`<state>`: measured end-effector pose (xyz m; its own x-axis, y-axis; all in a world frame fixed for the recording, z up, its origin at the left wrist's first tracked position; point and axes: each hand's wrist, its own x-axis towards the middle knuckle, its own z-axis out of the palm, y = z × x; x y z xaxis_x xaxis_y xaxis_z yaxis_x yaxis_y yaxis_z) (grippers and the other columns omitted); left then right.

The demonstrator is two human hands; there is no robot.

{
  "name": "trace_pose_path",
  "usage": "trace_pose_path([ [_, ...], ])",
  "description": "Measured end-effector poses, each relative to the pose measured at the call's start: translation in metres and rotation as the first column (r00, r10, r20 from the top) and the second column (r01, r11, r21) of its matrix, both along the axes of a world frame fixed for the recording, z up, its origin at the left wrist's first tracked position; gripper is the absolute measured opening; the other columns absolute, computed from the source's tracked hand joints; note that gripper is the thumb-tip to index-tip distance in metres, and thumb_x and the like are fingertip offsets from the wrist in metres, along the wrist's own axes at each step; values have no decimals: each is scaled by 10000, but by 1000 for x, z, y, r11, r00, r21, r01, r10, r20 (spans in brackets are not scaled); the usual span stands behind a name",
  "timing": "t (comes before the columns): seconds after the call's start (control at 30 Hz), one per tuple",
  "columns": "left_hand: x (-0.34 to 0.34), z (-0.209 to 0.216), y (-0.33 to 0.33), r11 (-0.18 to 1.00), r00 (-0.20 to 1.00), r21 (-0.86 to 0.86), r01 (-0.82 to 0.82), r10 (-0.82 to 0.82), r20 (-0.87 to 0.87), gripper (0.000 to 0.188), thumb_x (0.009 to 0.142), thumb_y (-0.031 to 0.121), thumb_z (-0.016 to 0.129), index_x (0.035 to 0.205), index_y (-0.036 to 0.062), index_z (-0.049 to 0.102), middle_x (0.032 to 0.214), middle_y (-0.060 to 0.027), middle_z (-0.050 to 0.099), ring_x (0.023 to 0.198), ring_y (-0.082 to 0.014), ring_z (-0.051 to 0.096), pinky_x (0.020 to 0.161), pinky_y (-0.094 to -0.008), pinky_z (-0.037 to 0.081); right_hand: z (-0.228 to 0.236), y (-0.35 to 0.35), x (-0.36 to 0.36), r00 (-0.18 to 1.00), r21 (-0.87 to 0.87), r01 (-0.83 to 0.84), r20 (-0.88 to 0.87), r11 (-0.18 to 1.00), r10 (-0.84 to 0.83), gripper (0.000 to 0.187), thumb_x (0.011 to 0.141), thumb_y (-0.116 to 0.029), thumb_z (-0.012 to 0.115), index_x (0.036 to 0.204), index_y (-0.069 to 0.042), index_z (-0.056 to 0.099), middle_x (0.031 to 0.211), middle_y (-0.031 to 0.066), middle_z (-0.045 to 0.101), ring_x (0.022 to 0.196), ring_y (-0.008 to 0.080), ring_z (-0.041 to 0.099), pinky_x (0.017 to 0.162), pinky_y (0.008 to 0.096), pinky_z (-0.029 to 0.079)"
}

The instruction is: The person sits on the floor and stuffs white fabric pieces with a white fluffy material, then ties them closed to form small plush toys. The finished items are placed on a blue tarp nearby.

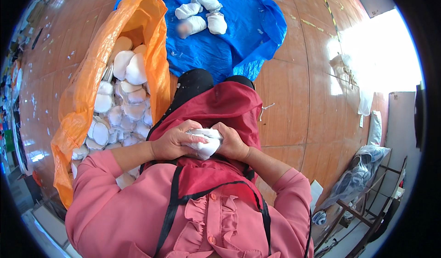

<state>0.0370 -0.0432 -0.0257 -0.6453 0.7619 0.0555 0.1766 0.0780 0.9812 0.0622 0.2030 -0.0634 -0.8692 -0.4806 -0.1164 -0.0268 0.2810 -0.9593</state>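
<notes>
Two hands squeeze one white padded bundle over a red apron.

Left hand (172,143) and right hand (233,143) both curl tight around the white bundle (203,144), pressed between them at the lap. Just left of the left hand gapes an orange sack (87,88) of white cups (128,67); well ahead, four finished bundles (201,13) lie on a blue tarp (248,32).

Both hands, left (172,143) and right (232,143), clasp a white pad bundle (204,144) over a red apron (220,106).
</notes>
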Motion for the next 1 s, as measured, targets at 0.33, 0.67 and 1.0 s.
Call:
trace_pose_path([
  [0.33,15,-9,3,975,948,19,-223,222,-229,555,698,-40,790,1203,160,675,1161,-142,563,1056,-295,595,889,-348,503,11,19,-10,958,-145,-128,237,981,160,875,602,-402,922,1242,1,482,1136,150,622,1098,250,599,943,355,468],
  [0.67,13,-13,14,918,846,-4,-396,363,-391,450,734,-93,689,1129,124,667,1087,-139,569,950,-308,623,788,-351,530,-4,4,-7,934,-266,93,357,959,8,714,698,-277,890,1218,-16,477,1103,86,580,1057,180,551,931,322,455],
  [1.0,10,-10,14,926,782,-2,-377,318,-536,452,720,-71,711,1113,137,633,1045,-161,567,865,-312,635,696,-359,535,0,-3,-6,912,-224,143,408,964,-41,581,739,-27,807,1216,-47,476,1067,56,574,1023,153,549,909,308,473],
])
